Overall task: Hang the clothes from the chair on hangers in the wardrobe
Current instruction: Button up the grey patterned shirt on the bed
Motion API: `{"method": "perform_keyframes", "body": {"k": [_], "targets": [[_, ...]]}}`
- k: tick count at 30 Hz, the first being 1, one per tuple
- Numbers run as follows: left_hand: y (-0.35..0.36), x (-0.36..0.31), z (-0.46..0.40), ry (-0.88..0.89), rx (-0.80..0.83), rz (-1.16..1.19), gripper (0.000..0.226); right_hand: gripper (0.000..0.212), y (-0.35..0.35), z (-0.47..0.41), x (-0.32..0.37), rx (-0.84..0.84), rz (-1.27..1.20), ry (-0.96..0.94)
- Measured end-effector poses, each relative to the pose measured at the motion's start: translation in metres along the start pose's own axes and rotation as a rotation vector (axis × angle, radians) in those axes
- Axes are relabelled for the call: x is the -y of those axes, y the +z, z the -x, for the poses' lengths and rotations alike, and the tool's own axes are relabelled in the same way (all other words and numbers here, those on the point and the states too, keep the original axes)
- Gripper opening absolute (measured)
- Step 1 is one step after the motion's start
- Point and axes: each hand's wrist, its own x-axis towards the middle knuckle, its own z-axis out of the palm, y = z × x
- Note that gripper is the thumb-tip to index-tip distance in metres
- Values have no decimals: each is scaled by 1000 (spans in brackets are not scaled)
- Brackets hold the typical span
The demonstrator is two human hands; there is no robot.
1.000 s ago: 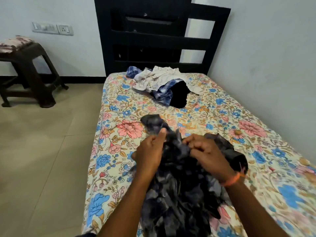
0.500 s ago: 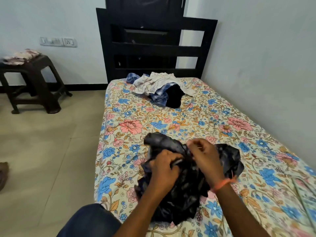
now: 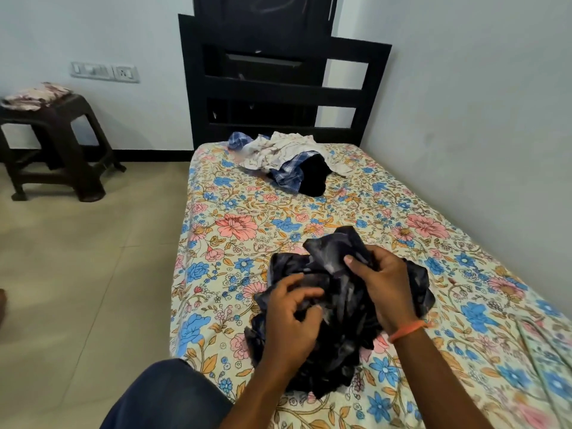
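Note:
A crumpled dark blue patterned garment (image 3: 337,342) lies bunched on the near part of the floral bed (image 3: 235,230). My left hand (image 3: 291,317) has its fingers curled into the folds on the garment's left side. My right hand (image 3: 382,283), with an orange band at the wrist, grips the cloth at its upper right, thumb on top. At the head of the bed sits a pile of other clothes (image 3: 288,156): white, blue checked and black pieces.
A dark headboard (image 3: 278,88) stands against the back wall. A brown plastic stool (image 3: 58,144) with folded cloth on it sits on the tiled floor at left. The wall runs along the bed's right side. My knee in blue trousers (image 3: 167,394) is at the bottom.
The garment has dropped from in front of me onto the bed. Both hands have shifted their hold within the cloth, and the view has tilted down toward the bed.

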Motion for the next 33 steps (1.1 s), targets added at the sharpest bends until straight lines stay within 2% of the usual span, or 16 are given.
{"method": "perform_keyframes", "body": {"k": [1,3,5,7,11,14,17,19,23,28,31,33], "targets": [[-3,-5,1,12,-56,46,17,12,-1,8,1,-50,72,-63],[-7,-10,3,-25,-60,193,18,16,3,29,2,-127,208,-230],[-9,-16,7,-161,27,369,28,24,9,50,-4,-148,369,-474],[-10,-17,10,-262,119,555,34,31,15,67,-15,-86,532,-644],[-19,-21,11,-437,239,994,38,38,14,88,-30,91,622,-653],[-27,-25,10,-563,251,1198,39,43,8,97,-32,196,803,-686],[-28,-21,8,-566,240,1109,26,39,5,101,-34,244,883,-715],[-26,-16,6,-582,205,993,28,31,6,100,-29,163,741,-642],[-25,-14,6,-643,217,902,39,14,7,93,-13,-29,483,-523],[-25,-8,8,-635,279,896,36,51,9,82,-15,157,678,-413],[-27,-9,8,-580,290,815,29,44,11,80,-15,206,632,-403],[-27,-10,8,-545,285,781,26,36,13,80,-12,167,535,-365]]}}
